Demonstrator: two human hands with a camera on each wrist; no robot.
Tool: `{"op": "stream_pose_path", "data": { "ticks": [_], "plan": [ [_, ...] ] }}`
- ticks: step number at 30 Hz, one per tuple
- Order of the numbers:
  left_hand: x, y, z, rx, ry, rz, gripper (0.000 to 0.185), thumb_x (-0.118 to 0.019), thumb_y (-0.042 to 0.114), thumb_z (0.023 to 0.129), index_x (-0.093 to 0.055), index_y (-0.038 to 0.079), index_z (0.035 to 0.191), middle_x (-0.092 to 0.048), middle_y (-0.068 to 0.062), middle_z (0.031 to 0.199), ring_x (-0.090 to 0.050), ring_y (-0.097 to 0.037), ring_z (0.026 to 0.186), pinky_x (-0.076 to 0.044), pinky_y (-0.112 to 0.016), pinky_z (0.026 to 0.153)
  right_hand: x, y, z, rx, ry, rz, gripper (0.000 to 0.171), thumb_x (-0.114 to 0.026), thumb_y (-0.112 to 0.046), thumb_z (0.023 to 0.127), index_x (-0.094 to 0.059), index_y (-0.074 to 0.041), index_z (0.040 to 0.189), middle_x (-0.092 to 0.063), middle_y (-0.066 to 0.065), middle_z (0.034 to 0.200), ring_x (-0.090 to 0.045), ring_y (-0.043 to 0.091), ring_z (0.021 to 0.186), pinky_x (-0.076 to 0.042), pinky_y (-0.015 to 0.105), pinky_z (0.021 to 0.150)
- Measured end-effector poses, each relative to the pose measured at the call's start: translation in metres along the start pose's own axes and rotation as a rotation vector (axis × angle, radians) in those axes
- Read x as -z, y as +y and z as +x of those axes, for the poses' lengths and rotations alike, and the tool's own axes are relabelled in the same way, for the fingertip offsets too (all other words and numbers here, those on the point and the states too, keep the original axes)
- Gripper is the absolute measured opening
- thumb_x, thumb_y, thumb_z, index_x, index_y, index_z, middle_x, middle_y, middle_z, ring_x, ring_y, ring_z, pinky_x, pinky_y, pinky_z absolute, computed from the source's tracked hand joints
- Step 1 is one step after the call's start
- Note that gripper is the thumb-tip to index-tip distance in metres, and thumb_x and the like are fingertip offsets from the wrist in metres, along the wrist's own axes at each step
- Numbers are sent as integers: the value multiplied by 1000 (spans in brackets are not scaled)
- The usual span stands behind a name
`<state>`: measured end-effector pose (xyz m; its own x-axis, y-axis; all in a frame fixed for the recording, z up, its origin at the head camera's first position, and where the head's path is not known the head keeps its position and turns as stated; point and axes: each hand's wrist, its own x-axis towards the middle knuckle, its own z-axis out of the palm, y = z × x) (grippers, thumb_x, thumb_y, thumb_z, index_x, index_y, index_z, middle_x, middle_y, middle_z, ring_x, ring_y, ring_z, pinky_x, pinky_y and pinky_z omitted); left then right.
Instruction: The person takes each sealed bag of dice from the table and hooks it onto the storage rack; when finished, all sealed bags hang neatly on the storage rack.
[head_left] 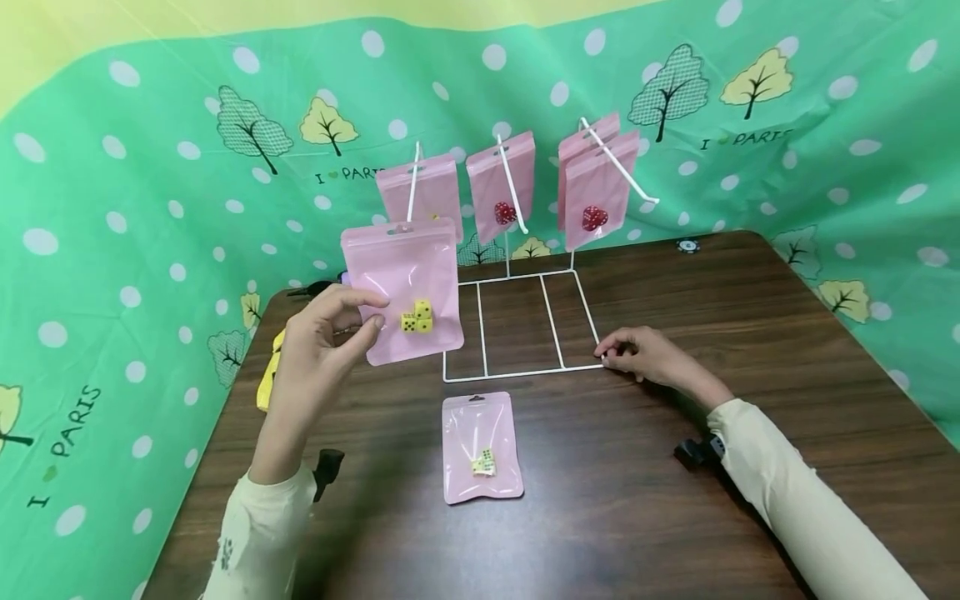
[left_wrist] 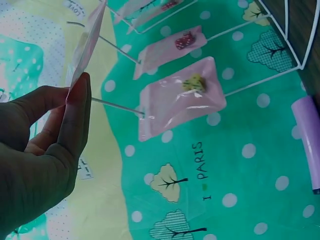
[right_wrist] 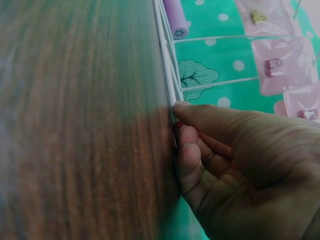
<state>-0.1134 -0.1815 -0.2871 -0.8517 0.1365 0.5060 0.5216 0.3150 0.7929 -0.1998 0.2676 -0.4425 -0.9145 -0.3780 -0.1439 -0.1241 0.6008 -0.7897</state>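
My left hand (head_left: 322,342) pinches the left edge of a pink zip pouch (head_left: 375,258) with yellow dice inside, between thumb and fingers. The pouch hangs upright in the air, its hole close to the tip of the rack's left hook (head_left: 412,187). Another pink pouch with yellow dice (left_wrist: 175,102) hangs on that hook. My right hand (head_left: 645,354) holds the front right corner of the white wire rack (head_left: 525,372), thumb on the wire in the right wrist view. Pouches with red dice hang on the middle hook (head_left: 512,179) and the right hook (head_left: 622,167).
A pink pouch with pale dice (head_left: 480,425) lies flat on the dark wooden table (head_left: 585,517) in front of the rack. A purple cylinder (left_wrist: 307,140) stands behind at the left. Something yellow (head_left: 268,375) lies by the left forearm, and a round chip (head_left: 687,246) lies at the back right.
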Motion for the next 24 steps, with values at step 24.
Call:
{"op": "stream_pose_path", "data": {
  "ticks": [24],
  "plan": [
    [-30, -66, 81, 110, 111, 206, 27, -70, -2, 100, -78, 3, 125, -71, -13, 118, -64, -11, 76, -48, -15, 59, -1, 2, 0, 0, 15, 8, 18, -66, -6, 107, -74, 0, 122, -69, 10, 100, -53, 16, 63, -49, 30, 54]
  ]
}}
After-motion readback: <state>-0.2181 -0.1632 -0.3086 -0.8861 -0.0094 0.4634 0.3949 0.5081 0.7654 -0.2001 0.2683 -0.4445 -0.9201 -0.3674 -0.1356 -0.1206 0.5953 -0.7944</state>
